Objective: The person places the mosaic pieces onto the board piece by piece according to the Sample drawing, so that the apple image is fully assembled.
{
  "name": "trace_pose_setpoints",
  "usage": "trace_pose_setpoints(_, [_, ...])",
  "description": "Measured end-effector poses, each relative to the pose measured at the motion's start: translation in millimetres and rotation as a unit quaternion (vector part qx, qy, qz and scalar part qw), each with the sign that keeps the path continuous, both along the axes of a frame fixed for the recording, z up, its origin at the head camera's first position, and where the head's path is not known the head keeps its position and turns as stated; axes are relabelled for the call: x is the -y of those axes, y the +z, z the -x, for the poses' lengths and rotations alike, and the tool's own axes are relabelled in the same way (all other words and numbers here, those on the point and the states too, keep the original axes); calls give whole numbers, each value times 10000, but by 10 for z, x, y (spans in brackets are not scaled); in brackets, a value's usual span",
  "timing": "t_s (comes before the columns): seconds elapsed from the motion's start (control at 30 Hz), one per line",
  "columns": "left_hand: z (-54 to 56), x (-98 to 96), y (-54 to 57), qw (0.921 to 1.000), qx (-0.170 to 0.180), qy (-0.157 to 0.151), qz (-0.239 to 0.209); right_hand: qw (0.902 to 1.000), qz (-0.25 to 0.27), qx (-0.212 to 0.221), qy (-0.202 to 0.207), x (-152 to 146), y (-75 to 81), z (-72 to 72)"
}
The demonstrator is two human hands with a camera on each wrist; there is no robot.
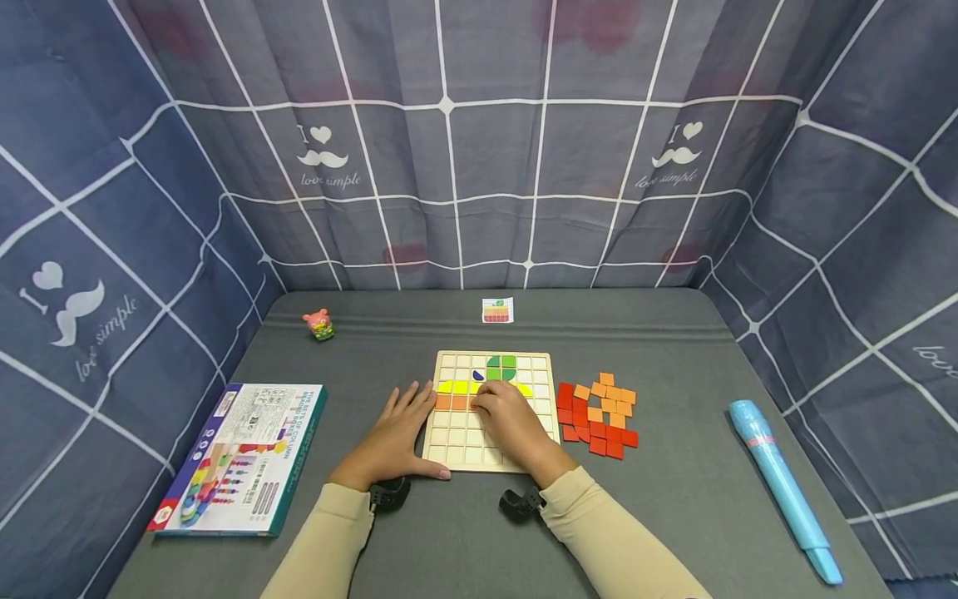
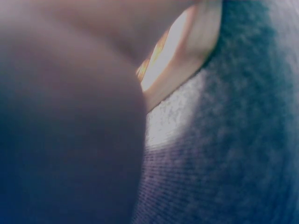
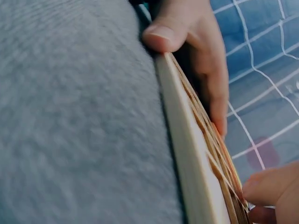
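A wooden grid board (image 1: 467,456) lies on the table, with its raised rim showing in the right wrist view. It carries green tiles (image 1: 509,367), a dark blue piece (image 1: 477,376), a yellow row (image 1: 452,387) and orange square tiles (image 1: 451,403). My left hand (image 1: 400,433) rests along the board's left edge, fingers spread, thumb at the near left corner. Over the middle of the board, my right hand (image 1: 516,424) pinches an orange tile with bent fingers at the end of the orange row; the fingers partly hide that tile. The left wrist view is mostly blocked and blurred.
Right of the board lie loose red tiles (image 1: 580,412) and orange tiles (image 1: 617,399). A small pattern card (image 1: 497,310) is behind it. A boxed game (image 1: 239,457) and a pig figurine (image 1: 319,324) stand left; a light blue tube (image 1: 784,491) lies far right.
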State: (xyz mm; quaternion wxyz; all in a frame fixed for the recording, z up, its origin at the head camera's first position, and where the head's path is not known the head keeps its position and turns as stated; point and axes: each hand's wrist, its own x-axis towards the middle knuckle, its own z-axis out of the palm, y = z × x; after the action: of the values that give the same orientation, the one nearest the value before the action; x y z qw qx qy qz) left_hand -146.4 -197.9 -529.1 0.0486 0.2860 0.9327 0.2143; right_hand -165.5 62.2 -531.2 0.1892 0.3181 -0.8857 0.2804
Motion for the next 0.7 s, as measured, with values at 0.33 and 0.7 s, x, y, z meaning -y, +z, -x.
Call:
trace_pose_setpoints(0.33, [8,-4,-20,10000,17,25,-22,9954,732,-272,-562,-324,30,74])
trace_pose_setpoints(0.7, [3,-5,3,10000,64,-3,-34,9766,1363,348,-1628,-1016,118,113])
